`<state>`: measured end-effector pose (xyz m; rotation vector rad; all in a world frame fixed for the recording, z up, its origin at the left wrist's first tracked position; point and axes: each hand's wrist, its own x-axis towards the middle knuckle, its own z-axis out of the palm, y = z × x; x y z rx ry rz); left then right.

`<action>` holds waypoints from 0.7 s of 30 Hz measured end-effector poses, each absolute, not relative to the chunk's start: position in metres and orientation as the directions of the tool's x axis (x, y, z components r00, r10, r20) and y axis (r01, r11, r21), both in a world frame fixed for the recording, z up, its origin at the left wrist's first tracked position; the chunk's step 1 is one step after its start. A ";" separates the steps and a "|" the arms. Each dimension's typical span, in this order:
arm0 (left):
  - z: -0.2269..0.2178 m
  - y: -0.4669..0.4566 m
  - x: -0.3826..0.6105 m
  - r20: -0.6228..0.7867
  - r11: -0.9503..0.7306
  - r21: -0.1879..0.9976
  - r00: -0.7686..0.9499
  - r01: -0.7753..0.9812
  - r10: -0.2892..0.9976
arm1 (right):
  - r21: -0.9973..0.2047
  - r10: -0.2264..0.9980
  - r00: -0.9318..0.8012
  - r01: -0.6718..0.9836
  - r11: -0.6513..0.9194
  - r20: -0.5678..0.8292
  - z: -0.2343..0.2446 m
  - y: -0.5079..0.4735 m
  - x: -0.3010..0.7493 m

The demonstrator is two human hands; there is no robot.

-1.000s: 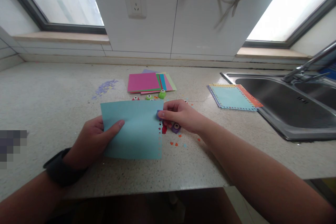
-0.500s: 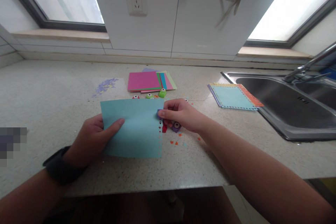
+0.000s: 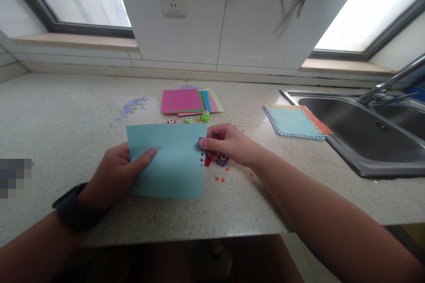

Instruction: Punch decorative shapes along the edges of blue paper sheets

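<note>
A light blue sheet of paper [image 3: 169, 168] is gripped at its left edge by my left hand [image 3: 117, 170], thumb on top and fingers underneath. Small punched shapes run up the lower part of its right edge. There my right hand [image 3: 229, 143] pinches a purple craft punch [image 3: 201, 143] set over the paper's edge, partly hidden by my thumb. Just below my right fingers, another purple punch [image 3: 222, 159] and a red punch [image 3: 207, 160] lie on the counter. Green punches [image 3: 205, 116] and the top of a red one [image 3: 171, 121] show behind the sheet.
A stack of coloured paper [image 3: 181, 101] lies behind the sheet. Purple and yellow cut-outs [image 3: 134, 107] are heaped to its left. Edge-punched sheets [image 3: 294, 122] overlap the rim of the steel sink [image 3: 358, 141] at right. Orange cut-outs [image 3: 219, 180] are scattered near my right hand.
Both hands, the paper and the punch keep nearly the same position. Only a slight shift of the whole view shows.
</note>
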<state>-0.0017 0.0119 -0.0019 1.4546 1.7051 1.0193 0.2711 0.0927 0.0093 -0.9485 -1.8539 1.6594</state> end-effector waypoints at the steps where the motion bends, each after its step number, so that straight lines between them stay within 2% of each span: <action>1: -0.002 0.012 -0.002 0.003 0.072 0.880 -0.157 0.469 0.988 | -0.983 0.756 -0.648 0.180 0.027 -0.097 0.009 0.093 0.271; 21: -0.001 0.012 -0.002 0.006 0.061 0.887 -0.143 0.457 0.990 | -0.984 0.762 -0.635 0.179 -0.016 -0.128 0.007 0.093 0.270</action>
